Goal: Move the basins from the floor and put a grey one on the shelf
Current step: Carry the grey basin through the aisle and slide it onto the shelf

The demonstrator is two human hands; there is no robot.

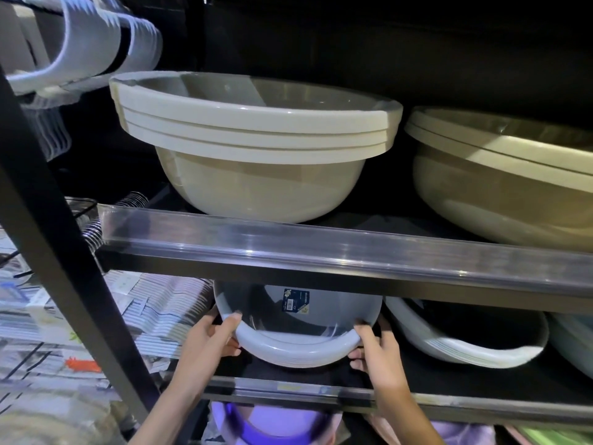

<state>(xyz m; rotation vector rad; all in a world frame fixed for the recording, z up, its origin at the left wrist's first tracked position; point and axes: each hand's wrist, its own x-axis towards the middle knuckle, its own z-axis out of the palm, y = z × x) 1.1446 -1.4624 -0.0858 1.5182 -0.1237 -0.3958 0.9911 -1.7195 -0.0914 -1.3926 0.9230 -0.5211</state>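
Note:
A pale grey basin with a blue label inside sits tilted toward me on the lower black shelf, partly hidden by the shelf board above. It seems to top a nested stack. My left hand grips its rim on the left side. My right hand grips the rim on the right. Both arms reach up from the bottom of the view.
A stack of beige basins stands on the upper shelf, with a larger beige basin to its right. White basins lie tilted right of the grey one. A purple basin shows below. A black upright post runs at left.

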